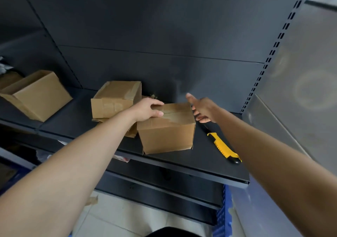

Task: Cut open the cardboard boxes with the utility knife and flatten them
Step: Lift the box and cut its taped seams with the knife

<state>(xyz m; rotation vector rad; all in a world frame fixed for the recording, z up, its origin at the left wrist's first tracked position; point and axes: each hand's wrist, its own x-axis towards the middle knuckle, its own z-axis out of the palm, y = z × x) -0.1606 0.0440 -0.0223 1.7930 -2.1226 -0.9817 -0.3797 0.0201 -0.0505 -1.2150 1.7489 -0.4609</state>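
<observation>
Cardboard box w/ a taped top seam sits near the front of the dark shelf, sealed, so contents unseen. Left hand grips its top left edge. Right hand is open, fingers spread, just right of it, above the yellow utility knife lying on the shelf. 2nd taped box sits behind, 3rd box far left, insides not visible either.
</observation>
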